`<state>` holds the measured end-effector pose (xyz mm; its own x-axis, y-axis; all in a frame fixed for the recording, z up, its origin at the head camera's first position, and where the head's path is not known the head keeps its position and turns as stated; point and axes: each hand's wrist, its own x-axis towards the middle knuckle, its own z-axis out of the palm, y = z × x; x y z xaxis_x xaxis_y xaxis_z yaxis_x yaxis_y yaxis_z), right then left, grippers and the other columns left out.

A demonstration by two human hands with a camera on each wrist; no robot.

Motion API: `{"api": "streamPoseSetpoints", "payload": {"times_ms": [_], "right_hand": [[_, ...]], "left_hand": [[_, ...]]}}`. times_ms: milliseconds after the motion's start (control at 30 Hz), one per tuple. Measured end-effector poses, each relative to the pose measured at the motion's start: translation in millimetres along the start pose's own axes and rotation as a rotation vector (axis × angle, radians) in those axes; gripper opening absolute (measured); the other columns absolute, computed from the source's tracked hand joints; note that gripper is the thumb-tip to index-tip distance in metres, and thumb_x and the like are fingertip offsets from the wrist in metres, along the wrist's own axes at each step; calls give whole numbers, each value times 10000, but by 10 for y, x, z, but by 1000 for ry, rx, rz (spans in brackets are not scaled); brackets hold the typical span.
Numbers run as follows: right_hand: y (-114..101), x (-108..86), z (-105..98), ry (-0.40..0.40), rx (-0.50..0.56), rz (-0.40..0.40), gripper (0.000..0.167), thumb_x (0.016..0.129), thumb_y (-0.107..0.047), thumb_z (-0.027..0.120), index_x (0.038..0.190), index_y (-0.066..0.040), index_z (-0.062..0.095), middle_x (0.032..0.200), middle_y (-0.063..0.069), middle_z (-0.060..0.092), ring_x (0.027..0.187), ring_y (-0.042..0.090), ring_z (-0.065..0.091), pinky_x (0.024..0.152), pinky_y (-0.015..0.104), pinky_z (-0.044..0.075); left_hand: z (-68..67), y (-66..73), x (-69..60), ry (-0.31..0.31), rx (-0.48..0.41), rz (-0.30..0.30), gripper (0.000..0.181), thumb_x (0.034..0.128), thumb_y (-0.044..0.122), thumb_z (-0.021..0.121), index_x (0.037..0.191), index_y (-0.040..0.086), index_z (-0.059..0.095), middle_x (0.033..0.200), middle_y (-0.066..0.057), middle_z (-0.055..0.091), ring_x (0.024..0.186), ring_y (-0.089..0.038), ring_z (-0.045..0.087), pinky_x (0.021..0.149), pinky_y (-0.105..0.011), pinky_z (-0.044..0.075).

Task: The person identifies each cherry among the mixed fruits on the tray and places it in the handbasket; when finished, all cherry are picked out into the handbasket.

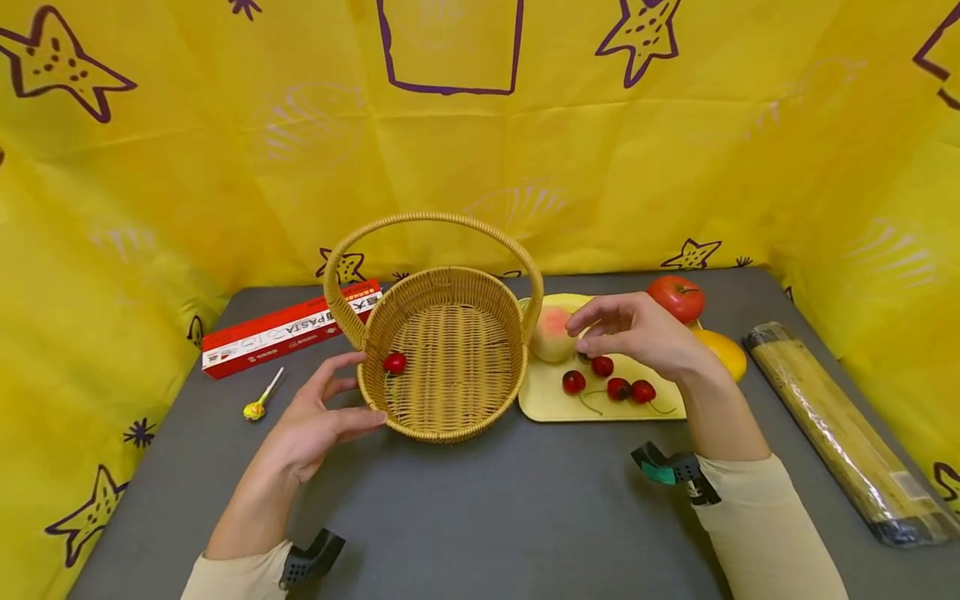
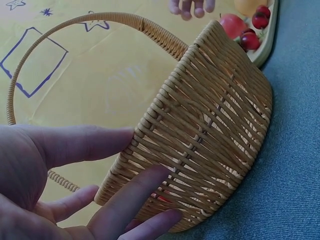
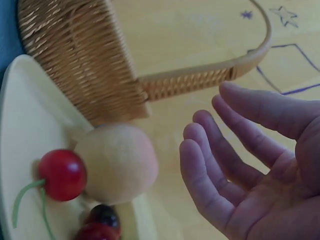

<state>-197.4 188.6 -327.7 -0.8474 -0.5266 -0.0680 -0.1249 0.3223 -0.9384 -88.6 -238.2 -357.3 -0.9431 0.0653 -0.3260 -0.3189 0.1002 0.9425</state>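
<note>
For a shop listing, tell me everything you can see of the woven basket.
The basket is golden-brown and round, apparently wicker or woven plastic, with a rope-like rim, woven sides and a tall arched handle standing up. It sits upright on the grey table. A red cherry lies inside, toward the left. The left hand touches its left side; a pale yellow tray is to its right.

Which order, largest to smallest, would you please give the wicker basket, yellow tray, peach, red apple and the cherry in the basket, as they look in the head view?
1. Wicker basket
2. Yellow tray
3. Peach and red apple: too alike to rank
4. Cherry in the basket
</note>
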Motion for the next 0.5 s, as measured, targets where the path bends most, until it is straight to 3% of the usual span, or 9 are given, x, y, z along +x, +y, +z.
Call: {"api": "streamPoseSetpoints", "payload": {"times_ms": [200,500], "right_hand": [[170,88,22,-29,-16,53,291,917,-50,772,1189,29,708,1177,286,690,987,363,714,861,389,615],[314,136,26,-113,-88,111,322,883,0,766,1193,58,701,1181,279,687,929,272,686,822,372,618]], "left_hand": [[-5,18,-3,2,0,-2,894,891,-2,785,1602,138,261,1563,-278,298,982,-226,760,876,-346,635],[-2,16,-4,-2,3,0,889,891,-4,786,1598,132,264,1574,-281,286,964,-212,761,872,-342,635]]}}
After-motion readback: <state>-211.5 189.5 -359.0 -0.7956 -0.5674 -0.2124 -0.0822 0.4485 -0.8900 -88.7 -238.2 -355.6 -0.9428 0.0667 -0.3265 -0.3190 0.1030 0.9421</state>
